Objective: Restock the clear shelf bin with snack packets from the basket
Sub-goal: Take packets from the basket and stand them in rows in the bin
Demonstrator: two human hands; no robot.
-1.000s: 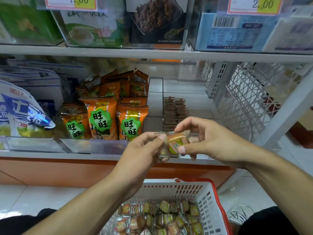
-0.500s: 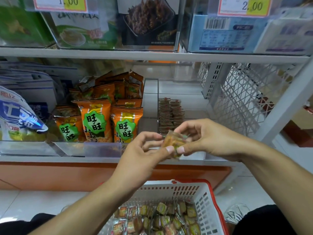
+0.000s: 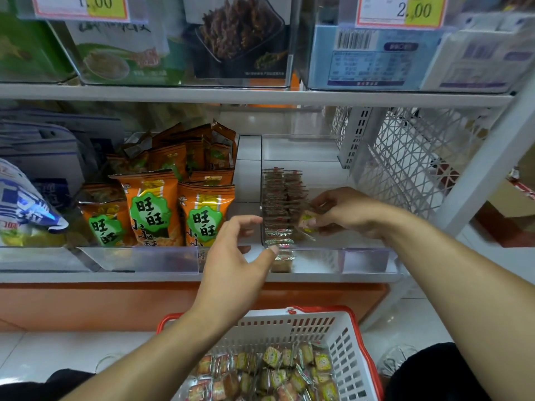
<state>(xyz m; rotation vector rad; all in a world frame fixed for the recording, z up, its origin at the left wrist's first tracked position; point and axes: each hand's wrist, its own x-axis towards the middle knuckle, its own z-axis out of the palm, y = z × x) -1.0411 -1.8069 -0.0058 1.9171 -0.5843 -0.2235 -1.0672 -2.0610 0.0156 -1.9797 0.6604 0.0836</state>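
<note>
Packet (image 3: 307,222) now in right hand (image 3: 347,211) alone — left hand (image 3: 237,256) released, inside bin (image 3: 362,250).

Orange foil snack bags (image 3: 150,208) printed with green scalloped badges bearing white characters, a yellow band near the top. White slotted plastic basket (image 3: 344,340) trimmed in red along rim and handles, filled with small clear-wrapped packets (image 3: 272,371) in yellow-green, orange and brown. White shelf (image 3: 249,95) over an orange base panel (image 3: 86,305); price tags (image 3: 401,10) white and yellow, bordered red.
</note>
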